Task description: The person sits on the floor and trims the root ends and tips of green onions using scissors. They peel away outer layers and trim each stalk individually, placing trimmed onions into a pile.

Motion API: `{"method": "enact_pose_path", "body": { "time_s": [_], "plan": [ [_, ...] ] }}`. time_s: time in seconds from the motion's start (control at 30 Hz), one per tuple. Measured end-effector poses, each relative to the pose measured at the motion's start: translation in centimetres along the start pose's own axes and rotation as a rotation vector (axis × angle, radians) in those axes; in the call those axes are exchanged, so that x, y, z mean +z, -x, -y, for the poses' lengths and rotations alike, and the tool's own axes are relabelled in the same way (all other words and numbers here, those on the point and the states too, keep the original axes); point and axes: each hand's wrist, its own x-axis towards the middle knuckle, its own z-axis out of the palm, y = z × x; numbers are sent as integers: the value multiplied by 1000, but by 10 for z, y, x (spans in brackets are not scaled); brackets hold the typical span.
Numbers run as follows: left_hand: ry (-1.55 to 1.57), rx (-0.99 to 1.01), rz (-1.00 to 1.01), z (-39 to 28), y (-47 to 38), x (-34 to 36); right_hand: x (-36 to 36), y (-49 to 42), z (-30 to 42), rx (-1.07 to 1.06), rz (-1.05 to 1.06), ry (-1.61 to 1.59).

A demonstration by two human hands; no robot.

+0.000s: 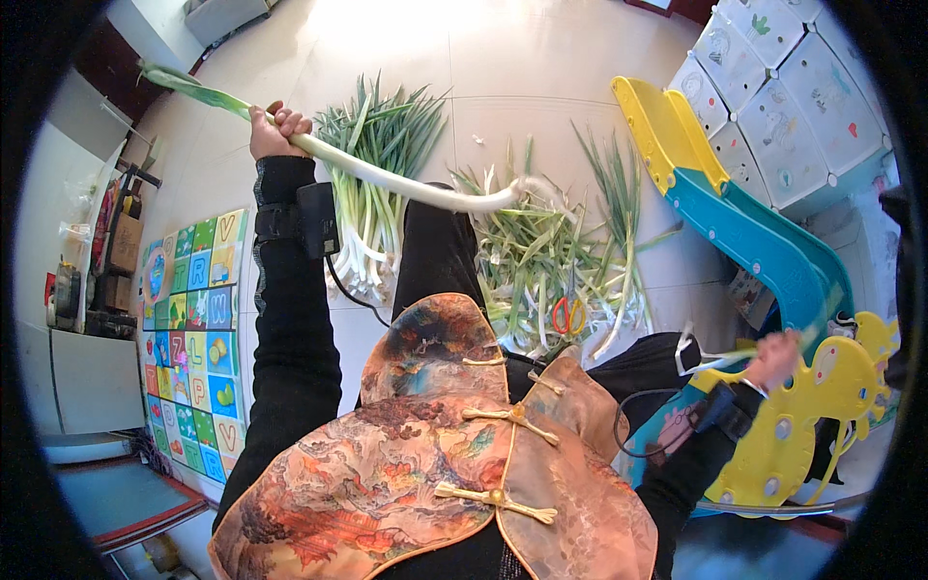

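My left hand [280, 132] is closed around a long green onion [391, 180], its leafy end pointing to the upper left and its white root end at the centre. My right hand [774, 360], somewhat blurred, grips a thin strip of onion leaf [718, 360] at the right, over the slide. A bundle of green onions [373, 167] lies on the floor beyond my knee. To its right is a heap of loose onion leaves and peelings [533, 246], with scissors [569, 316] with red and yellow handles lying on it. Several uncut-looking onions [625, 196] lie along the heap's right side.
A blue and yellow plastic slide [754, 239] stands close on the right, before white cabinets [776, 109]. On the left lies a letter play mat [192, 348], with a shelf holding boxes [127, 239] beyond it. A cable [355, 296] hangs from the device on my left wrist.
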Motion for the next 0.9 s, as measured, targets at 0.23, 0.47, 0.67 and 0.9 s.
{"method": "enact_pose_path", "body": {
  "time_s": [0.23, 0.47, 0.67, 0.9],
  "plan": [
    [-6, -108, 157, 24, 26, 33, 142, 118, -41, -534, 893, 692],
    [4, -212, 256, 38, 37, 49, 191, 179, -16, -589, 1214, 690],
    [23, -274, 308, 41, 36, 45, 185, 187, -23, -440, 1229, 727],
    [5, -248, 207, 43, 27, 30, 173, 191, -35, -414, 986, 544]
  ]
}}
